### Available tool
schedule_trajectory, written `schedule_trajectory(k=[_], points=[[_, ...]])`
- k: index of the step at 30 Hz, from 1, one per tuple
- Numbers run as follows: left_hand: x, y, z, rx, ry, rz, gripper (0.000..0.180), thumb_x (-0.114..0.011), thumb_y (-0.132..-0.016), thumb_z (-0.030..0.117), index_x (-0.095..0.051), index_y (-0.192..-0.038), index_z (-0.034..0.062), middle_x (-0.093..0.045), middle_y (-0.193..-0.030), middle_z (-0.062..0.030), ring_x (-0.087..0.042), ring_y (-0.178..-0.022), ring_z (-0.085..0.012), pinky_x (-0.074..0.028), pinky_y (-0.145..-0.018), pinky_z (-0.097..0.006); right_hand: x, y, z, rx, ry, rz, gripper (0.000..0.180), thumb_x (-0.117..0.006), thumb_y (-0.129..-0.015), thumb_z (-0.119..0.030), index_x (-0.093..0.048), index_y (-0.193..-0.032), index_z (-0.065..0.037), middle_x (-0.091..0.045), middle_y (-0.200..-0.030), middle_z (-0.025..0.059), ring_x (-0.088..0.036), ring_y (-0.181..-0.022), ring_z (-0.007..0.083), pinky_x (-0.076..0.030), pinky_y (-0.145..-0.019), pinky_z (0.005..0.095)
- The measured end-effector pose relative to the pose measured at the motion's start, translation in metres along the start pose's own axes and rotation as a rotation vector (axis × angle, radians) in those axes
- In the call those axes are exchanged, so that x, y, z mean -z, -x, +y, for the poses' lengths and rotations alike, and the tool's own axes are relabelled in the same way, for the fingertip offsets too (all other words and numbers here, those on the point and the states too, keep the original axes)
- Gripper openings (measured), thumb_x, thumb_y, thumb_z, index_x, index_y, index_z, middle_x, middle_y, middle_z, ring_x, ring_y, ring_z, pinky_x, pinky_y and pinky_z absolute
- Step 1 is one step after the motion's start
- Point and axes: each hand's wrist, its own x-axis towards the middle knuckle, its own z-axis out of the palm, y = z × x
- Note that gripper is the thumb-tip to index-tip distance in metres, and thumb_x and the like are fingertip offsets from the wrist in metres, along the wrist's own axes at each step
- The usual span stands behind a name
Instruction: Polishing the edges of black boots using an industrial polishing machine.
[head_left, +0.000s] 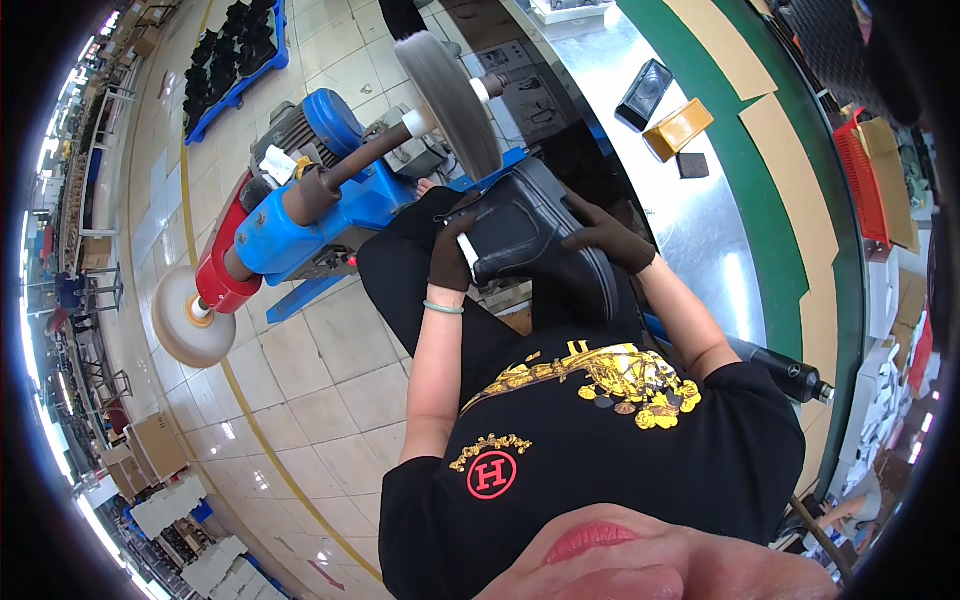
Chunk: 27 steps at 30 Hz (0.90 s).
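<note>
Black T-shirt [620, 470] has a single red letter inside a red ring [492, 474], clear as day. Black cylinder [775, 372] has tiny pale printing too, but I can't read it.

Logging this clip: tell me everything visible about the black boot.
The black boot looks like smooth, glossy leather, with stitched seams, a thick sole and a white strip at its opening. Held sideways, it opens leftward, sole facing right. The gloved left hand grips it near the opening, the right hand across the sole. Contact with the grey wheel is unclear.
</note>
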Motion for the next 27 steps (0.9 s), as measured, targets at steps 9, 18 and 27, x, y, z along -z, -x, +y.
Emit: schedule_trajectory(k=[9, 18, 27], points=[[0.061, -0.068, 0.011, 0.208, 0.401, -0.161, 0.018, -0.058, -0.084, 0.014, -0.065, -0.099, 0.0046, -0.066, -0.094, -0.0079, -0.065, -0.087, -0.0210, -0.052, -0.079, -0.031, 0.002, -0.062, 0.009, -0.202, -0.479, -0.015, 0.043, -0.059, -0.083, -0.021, -0.055, -0.120, 0.002, -0.065, -0.100, 0.0100, -0.064, -0.085, 0.0132, -0.052, -0.079, 0.0256], [0.106, -0.108, 0.003, 0.160, 0.510, 0.038, 0.023, -0.047, -0.089, 0.010, -0.068, -0.099, 0.0094, -0.068, -0.086, 0.0029, -0.065, -0.080, -0.0077, -0.049, -0.076, -0.022, 0.021, -0.105, 0.030, -0.286, -0.589, -0.083, 0.030, -0.059, -0.084, -0.022, -0.062, -0.104, 0.000, -0.067, -0.092, 0.0102, -0.065, -0.081, 0.0149, -0.053, -0.077, 0.0266], [0.037, -0.034, 0.005, 0.078, 0.114, 0.127, 0.024, -0.056, -0.084, 0.016, -0.063, -0.101, 0.0007, -0.066, -0.096, -0.0112, -0.065, -0.093, -0.0227, -0.051, -0.087, -0.033, 0.001, -0.052, 0.007, -0.098, -0.113, -0.011, 0.091, -0.064, -0.078, -0.026, -0.012, -0.148, 0.002, -0.052, -0.125, 0.0191, -0.057, -0.105, 0.0157, -0.046, -0.088, 0.0269]])
